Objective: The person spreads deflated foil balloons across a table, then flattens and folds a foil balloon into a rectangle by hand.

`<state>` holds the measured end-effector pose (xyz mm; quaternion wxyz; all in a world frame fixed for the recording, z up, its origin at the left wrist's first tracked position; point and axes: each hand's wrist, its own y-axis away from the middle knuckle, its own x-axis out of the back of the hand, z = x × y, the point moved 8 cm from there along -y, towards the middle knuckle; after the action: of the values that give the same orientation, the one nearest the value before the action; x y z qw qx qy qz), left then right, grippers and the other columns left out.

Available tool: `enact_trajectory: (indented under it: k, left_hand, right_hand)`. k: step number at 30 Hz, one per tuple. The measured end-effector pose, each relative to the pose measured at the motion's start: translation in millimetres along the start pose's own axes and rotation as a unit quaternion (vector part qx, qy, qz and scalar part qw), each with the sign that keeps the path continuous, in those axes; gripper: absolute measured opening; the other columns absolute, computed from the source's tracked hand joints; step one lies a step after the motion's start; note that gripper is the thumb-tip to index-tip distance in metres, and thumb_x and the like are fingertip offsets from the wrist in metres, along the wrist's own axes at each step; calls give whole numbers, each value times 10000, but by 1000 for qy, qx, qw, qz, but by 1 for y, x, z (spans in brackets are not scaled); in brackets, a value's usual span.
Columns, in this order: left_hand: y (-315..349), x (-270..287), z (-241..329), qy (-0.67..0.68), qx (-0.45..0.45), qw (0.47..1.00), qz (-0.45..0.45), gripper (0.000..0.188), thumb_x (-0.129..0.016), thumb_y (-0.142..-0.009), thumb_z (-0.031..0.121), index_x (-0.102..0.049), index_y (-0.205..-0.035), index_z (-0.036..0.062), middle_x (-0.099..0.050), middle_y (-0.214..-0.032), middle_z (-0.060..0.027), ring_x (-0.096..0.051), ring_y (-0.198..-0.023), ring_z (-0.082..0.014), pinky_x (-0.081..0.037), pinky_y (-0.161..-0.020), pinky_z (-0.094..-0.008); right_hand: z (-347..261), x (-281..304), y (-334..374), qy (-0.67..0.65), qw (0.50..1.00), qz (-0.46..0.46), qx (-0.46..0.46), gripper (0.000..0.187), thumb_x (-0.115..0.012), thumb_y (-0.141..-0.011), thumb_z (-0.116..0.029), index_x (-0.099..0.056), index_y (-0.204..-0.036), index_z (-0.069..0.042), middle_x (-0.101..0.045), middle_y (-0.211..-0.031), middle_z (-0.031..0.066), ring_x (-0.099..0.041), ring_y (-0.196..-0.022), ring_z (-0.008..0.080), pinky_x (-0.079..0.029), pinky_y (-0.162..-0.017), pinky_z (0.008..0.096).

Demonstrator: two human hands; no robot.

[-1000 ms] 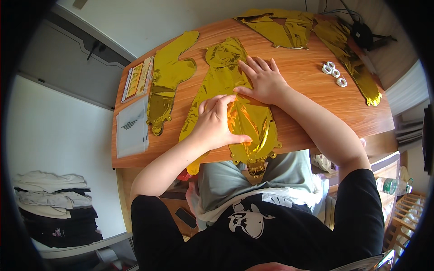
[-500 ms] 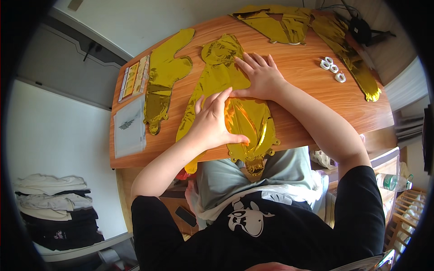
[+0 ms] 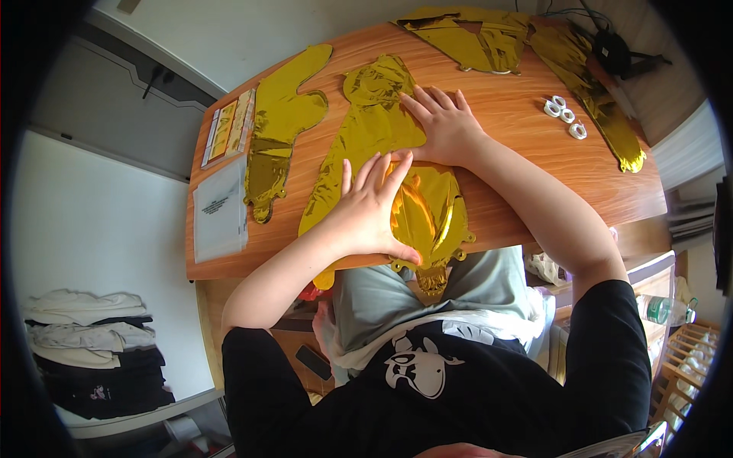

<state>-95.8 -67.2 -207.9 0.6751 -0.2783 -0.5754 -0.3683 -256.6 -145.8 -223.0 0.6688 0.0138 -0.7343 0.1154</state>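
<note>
Spread wider than a second ago, the left hand's (image 3: pixel 368 219) fingers stand apart at the flat gold foil piece (image 3: pixel 372 136) on the bench (image 3: pixel 527 114) (lower end overhanging), the right hand (image 3: pixel 452 134) lying splayed along its right edge.

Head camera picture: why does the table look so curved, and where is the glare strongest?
In the head view, the wooden table looks bowed, probably because the fisheye lens bends straight edges; also in the head view, bright streaks shine on the wrinkled gold foil piece beside the left hand, and the corners fall to black.
</note>
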Motion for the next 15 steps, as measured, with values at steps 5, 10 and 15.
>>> enact_trajectory:
  k: [5,10,15]
  left_hand:
    - [17,21,-25,93,31,992,76,1431,-615,-668,945,-6,-1673,128,-134,-1696,-285,-104,-1583,-452,8,-1220,-696]
    - [105,52,-97,90,288,924,236,572,-412,-1075,563,-646,-1387,144,-664,-1340,-125,-573,-1301,-290,-254,-1176,-515]
    - [212,17,-89,71,491,823,278,547,-605,-1001,519,-602,-777,21,-564,-623,-153,-519,-560,-324,-414,-562,-450]
  right_hand:
    - [-5,4,-1,-12,1000,8,5,1176,-550,-773,-908,-270,-1647,-174,-286,-1692,152,-236,-1569,362,-175,-1261,592]
    - [4,2,5,-17,1000,11,-5,1206,-550,-755,-925,-277,-1643,-157,-308,-1675,171,-253,-1557,376,-179,-1259,599]
    - [-6,8,2,-24,1000,13,3,1202,-549,-757,-927,-284,-1640,-155,-311,-1673,170,-253,-1558,367,-177,-1259,598]
